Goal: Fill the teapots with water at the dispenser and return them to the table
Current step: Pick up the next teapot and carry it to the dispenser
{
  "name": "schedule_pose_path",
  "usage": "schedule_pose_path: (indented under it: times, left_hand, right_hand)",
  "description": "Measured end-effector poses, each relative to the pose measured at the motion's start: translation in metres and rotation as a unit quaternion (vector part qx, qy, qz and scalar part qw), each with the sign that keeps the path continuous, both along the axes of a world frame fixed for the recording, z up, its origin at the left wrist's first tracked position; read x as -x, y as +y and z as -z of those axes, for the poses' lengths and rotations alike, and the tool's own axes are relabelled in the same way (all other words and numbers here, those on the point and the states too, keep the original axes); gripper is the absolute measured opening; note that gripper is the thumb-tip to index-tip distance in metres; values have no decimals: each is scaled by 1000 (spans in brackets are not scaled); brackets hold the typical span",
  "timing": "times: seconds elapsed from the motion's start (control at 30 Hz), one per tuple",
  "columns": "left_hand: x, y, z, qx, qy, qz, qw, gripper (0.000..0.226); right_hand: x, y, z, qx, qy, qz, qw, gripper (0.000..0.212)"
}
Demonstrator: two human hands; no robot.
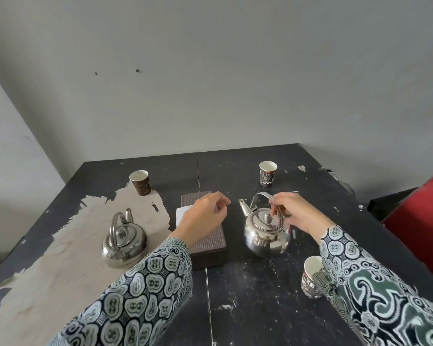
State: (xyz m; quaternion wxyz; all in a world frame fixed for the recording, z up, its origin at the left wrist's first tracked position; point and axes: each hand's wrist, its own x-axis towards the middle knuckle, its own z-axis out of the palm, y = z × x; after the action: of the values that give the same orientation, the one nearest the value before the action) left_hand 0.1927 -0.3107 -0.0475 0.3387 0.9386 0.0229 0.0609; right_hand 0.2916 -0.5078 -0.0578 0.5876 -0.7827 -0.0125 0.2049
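Observation:
Two steel teapots stand on the dark worn table (248,295). The left teapot (124,242) sits on the peeled pale patch, lid on, handle upright, untouched. The right teapot (266,237) stands right of centre, spout pointing far-left, lid on. My right hand (294,213) rests at its upright handle, fingers around the handle's top by the lid knob. My left hand (203,219) hovers over the brown box, fingers loosely curled, holding nothing. No dispenser is in view.
A brown ribbed tissue box (210,248) with a white tissue (181,214) lies between the teapots. Paper cups stand at far left (140,182), far right (267,174) and near right (313,277). A red object (423,221) stands past the table's right edge. Walls close the back and left.

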Motion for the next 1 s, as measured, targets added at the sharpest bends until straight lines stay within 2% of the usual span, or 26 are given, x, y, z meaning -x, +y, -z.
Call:
schedule_pose_path:
  times: [0.07,0.23,0.33,0.47,0.63,0.87,1.0]
  left_hand:
    - [11,1,-14,-8,-18,11,1000,27]
    - [45,13,-48,-2,-47,22,999,35]
    - [76,28,-70,32,-70,33,996,26]
    - [131,57,-92,81,-100,69,989,31]
    - [203,108,-111,101,-136,65,983,28]
    - [295,185,-118,109,-105,85,985,40]
    - [337,212,-119,113,-110,62,986,37]
  right_hand:
    - [21,7,-24,-34,-5,-32,999,15]
    - [79,35,-85,-37,-59,-146,987,17]
    - [115,53,-116,-62,-69,-190,977,19]
    - [166,84,-146,-77,-77,-234,966,18]
    - [231,137,-168,-59,-100,-263,958,20]
    - [313,209,-172,-62,-105,-310,943,24]
    - [350,240,-169,-83,-88,-335,934,26]
